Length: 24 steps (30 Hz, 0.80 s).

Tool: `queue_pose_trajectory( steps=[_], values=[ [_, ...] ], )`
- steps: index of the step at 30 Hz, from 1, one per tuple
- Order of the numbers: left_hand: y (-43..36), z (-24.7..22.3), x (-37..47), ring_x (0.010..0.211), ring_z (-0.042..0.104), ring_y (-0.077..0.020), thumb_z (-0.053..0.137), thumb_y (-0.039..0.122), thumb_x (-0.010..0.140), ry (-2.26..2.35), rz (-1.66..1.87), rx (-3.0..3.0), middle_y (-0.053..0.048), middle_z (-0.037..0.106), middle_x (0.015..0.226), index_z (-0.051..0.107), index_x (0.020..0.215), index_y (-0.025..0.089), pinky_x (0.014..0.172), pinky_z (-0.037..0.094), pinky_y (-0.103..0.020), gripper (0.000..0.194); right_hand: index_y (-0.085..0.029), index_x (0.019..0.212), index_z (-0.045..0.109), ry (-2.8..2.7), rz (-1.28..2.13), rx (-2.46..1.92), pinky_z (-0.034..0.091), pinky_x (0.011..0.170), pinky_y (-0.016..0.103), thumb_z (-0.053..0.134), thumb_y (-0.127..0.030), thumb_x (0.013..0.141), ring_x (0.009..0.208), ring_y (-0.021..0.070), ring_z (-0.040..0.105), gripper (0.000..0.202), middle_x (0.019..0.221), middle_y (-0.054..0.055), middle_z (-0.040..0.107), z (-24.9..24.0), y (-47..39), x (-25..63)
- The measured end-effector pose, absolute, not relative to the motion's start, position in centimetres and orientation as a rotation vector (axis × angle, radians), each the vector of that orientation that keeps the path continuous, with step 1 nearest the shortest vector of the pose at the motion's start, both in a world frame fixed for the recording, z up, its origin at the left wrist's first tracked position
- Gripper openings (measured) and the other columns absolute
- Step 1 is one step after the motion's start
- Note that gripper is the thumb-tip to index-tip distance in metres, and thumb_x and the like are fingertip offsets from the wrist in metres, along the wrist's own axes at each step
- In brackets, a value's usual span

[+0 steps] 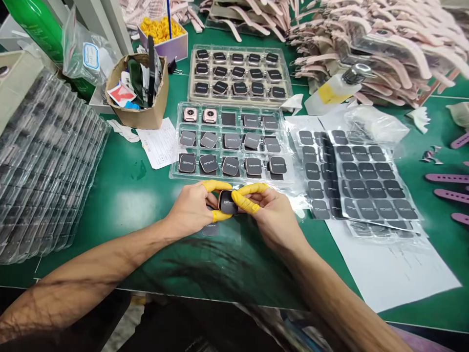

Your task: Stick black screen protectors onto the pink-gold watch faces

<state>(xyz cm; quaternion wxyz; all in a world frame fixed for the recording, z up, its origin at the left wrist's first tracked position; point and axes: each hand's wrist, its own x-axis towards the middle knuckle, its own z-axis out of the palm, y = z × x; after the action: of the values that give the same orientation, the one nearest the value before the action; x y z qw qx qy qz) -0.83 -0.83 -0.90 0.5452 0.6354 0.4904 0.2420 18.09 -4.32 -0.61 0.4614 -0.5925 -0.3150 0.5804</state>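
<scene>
1. Near the middle of the green table's (pixel 154 193) near edge, the smartwatch head (pixel 227 202) is held up between both hands, its dark "HiFuture" face towards the wearer; it is best worked at this spot, clear of the tray's (pixel 174 168) near edge.
2. The left hand (pixel 196 205) grips the case by its left side, index finger above and thumb below. That is a sound hold: pressure should stay on the rim.
3. The right hand (pixel 274 208) is closed on the right side, its thumb lying over part of the printed face. Whether it pinches a film corner or only the case, I cannot tell; a light, even touch would seem best.
4. Let only the yellow finger cots (pixel 222 215) meet the face, since bare skin could leave prints.
5. Square the face's corners to the case before pressing; a skewed edge would likely be hard to correct.
6. Watch the printed square (pixel 210 229) lying under the left hand, towards the table's near edge: a dropped wrist could drag or crease it.
</scene>
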Motion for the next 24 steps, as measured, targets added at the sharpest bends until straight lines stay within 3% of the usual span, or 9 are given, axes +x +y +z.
queue_pose_trajectory(
  steps=[15, 24],
  values=[
    [-0.87, -0.12, -0.68, 0.071, 0.072, -0.0196, 0.091, 0.025, 0.067, 1.194, 0.543, 1.526, 0.003, 0.074, 0.069, 0.082, 0.12, 0.026, 0.074, 0.057, -0.032, 0.053, -0.021, 0.078, 0.077, -0.692, 1.371, -1.486, 0.061, 0.066, 0.025, 0.106, -0.038, 0.046, 0.069, 0.0141, 0.071, 0.046, 0.076, 0.001, 0.078, -0.81, -4.53, 17.58],
    [-0.9, -0.19, -0.75, 0.07, 0.071, -0.0189, 0.09, 0.023, 0.068, 1.183, 0.541, 1.537, 0.002, 0.074, 0.072, 0.082, 0.12, 0.025, 0.072, 0.056, -0.032, 0.053, -0.02, 0.08, 0.076, -0.734, 1.357, -1.49, 0.062, 0.068, 0.028, 0.104, -0.04, 0.052, 0.072, 0.016, 0.072, 0.044, 0.079, 0.003, 0.079, -0.93, -4.64, 17.61]
  ],
)
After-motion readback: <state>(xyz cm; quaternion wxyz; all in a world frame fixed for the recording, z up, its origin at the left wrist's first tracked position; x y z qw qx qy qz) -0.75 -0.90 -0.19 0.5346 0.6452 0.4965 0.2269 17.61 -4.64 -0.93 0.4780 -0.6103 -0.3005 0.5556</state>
